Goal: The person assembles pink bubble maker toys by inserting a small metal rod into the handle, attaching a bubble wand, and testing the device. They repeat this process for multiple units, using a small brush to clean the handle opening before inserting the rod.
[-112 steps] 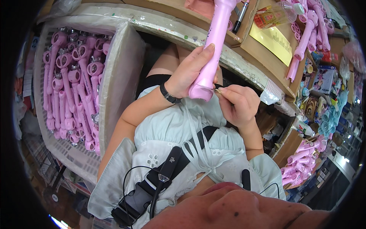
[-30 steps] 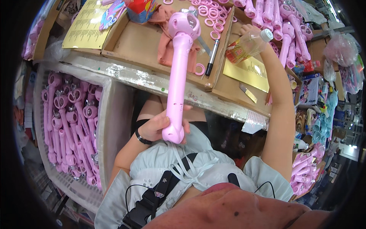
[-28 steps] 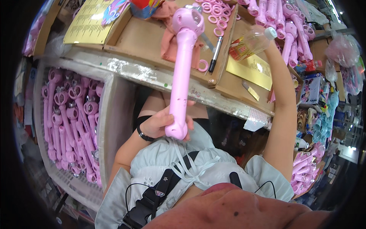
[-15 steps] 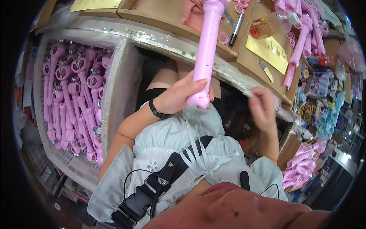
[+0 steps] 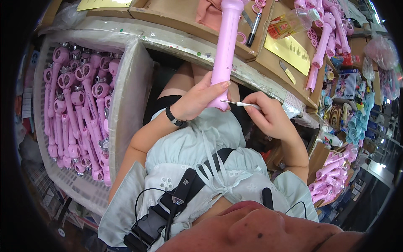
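Note:
A pink plastic toy wand (image 5: 226, 48) stands slanted in front of me, its far end cut off by the top of the view. My left hand (image 5: 197, 98) is closed round its lower end, the thumb lying across the front. Between the thumb and fingers of my right hand (image 5: 270, 115) is a small screwdriver (image 5: 242, 104) with a white handle and thin metal shaft. The screwdriver lies almost level, and its tip meets the wand's lower end beside a small hole. Whether it sits on a screw is too small to tell.
At left, a white plastic basket (image 5: 136, 84) holds many pink wands. On the bench are cardboard trays (image 5: 176, 24), a black marker (image 5: 253, 31), a utility knife (image 5: 288, 72), yellow paper (image 5: 289, 52) and a clear bottle (image 5: 289, 25). More wand parts (image 5: 329, 176) lie at right.
My right hand has come in leftward and down from beside the bench edge, bringing the screwdriver tip to the wand's lower end. My left hand still grips the wand, which has shifted slightly.

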`<state>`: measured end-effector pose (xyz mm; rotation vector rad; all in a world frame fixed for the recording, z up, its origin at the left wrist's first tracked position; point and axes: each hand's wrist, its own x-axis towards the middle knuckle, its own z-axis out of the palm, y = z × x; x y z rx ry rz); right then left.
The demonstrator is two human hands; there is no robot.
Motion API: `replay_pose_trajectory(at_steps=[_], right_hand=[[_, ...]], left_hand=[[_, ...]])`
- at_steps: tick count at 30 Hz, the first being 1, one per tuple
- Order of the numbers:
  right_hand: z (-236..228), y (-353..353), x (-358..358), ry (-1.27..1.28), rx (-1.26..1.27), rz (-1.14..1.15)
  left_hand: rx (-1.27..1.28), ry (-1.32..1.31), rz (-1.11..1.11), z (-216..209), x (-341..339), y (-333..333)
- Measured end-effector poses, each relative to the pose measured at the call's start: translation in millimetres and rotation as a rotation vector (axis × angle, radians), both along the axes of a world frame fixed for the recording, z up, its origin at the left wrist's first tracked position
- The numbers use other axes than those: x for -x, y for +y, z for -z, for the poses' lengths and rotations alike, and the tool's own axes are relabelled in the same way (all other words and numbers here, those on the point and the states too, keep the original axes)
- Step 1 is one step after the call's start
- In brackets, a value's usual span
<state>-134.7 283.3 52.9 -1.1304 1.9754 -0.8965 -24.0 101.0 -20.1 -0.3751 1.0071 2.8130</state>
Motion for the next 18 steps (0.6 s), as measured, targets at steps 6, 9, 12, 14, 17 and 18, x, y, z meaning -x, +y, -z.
replay_pose_trajectory(at_steps=[6, 9, 12, 14, 17, 18], right_hand=[[7.1, -10.1, 18.5, -0.949, -0.418, 0.029], [1.8, -12.4, 25.8, -1.123, -0.463, 0.081], [-2.6, -15.5, 28.0, -1.066, -0.498, 0.104], [-2.1, -18.4, 28.6, -1.05, -0.516, 0.052], [3.5, -23.7, 33.0, -1.247, -0.559, 0.105], [5.8, -24.6, 33.8, -1.298, -0.549, 0.084]], left_hand=[[0.072, -0.006, 0.001, 6.3, -1.1, -1.2], [0.094, -0.009, -0.007, 8.1, -1.3, 0.5], [0.116, -0.023, -0.01, 8.0, -0.5, 1.6], [0.091, -0.03, -0.002, 7.2, -0.4, 0.8], [0.074, -0.053, 0.001, 5.8, -1.3, -1.1], [0.085, -0.056, 0.002, 5.4, -1.5, -1.7]])
